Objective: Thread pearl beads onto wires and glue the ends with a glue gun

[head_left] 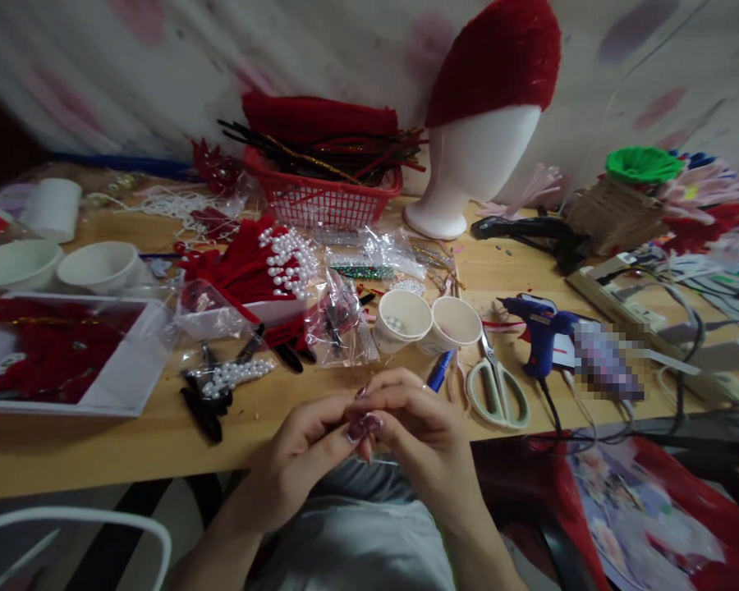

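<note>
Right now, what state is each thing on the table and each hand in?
left hand: fingertips pinched against the right, item too small to tell
right hand: pinched likewise
scissors: closed, lying flat
glue gun: lying down, corded
paper cups: upright, touching
red basket: full

Wooden table against mottled wall

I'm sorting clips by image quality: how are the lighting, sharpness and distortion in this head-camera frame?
Head view: dim, soft light, the left far corner nearly black; wide-angle bending bows the table edge; the wall and mannequin head smear with motion blur; the left hand and right hand are soft too, so whatever their fingertips pinch is unreadable; a pixelated patch sits beside the blue glue gun.
</note>
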The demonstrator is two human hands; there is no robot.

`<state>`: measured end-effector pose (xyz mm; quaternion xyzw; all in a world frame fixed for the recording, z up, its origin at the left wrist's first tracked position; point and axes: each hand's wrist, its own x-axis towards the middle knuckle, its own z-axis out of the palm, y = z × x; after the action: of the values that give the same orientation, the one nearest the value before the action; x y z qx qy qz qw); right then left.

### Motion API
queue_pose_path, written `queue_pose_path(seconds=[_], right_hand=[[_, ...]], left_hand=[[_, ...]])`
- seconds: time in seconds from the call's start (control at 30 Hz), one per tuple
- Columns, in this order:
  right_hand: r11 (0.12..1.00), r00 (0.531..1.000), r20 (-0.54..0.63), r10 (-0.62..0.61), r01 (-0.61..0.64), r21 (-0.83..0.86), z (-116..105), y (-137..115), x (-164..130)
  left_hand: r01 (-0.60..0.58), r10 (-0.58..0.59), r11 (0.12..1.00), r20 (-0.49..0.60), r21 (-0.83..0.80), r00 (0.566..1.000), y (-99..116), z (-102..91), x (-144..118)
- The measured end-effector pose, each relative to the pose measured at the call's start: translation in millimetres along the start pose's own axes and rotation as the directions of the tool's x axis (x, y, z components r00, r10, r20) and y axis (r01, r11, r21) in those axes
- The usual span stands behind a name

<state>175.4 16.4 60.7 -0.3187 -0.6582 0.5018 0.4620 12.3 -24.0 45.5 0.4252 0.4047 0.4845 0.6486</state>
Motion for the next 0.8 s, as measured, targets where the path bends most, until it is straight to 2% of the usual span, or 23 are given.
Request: queue_pose_path(seconds=[0.03,0.1,0.23,0.3,0.4,0.53,0.6,0.7,0.8], right_hand=[[0.999,1.000,-0.017,0.012,-0.011,0.037,4,4,2],[1.000,0.998,-0.069,-0.012,0.012,-0.009,7,10,2],[0.923,0.965,-0.161,-0.206,0.137,-0.359,7,13,2],[0.882,0.952,-0.161,-0.259,0.165,-0.442,6,13,3],[0.859,0.947,-0.121,-0.298,0.210,-0.467,1,10,9],[0.778,0.916,-0.052,-0.397,0.306,-0.549,-3,-4,26],[0.739,0.892,-0.027,-0.451,0.357,-0.571,-2,-15,38],[0.726,0.854,-0.041,-0.519,0.415,-0.548,2,-28,55],[0.737,0.827,-0.086,-0.556,0.443,-0.510,10,-34,65]], left_hand=[[0.002,-0.002,1.000,0.000,-0.010,1.000,0,-0.5,0],[0.002,-0.002,1.000,-0.008,-0.021,1.000,1,-1.1,1],[0.005,-0.002,0.999,-0.104,0.033,0.995,2,-1.2,1],[0.003,0.017,0.993,-0.169,0.116,0.986,5,-1.4,0],[-0.034,0.089,0.972,-0.228,0.234,0.970,13,-2.4,0],[-0.098,0.194,0.925,-0.233,0.366,0.953,37,-6.3,7],[-0.159,0.276,0.897,-0.241,0.414,0.930,53,-9.3,11],[-0.243,0.397,0.845,-0.254,0.477,0.882,78,-13.4,16],[-0.273,0.459,0.789,-0.233,0.551,0.857,99,-17.4,15]])
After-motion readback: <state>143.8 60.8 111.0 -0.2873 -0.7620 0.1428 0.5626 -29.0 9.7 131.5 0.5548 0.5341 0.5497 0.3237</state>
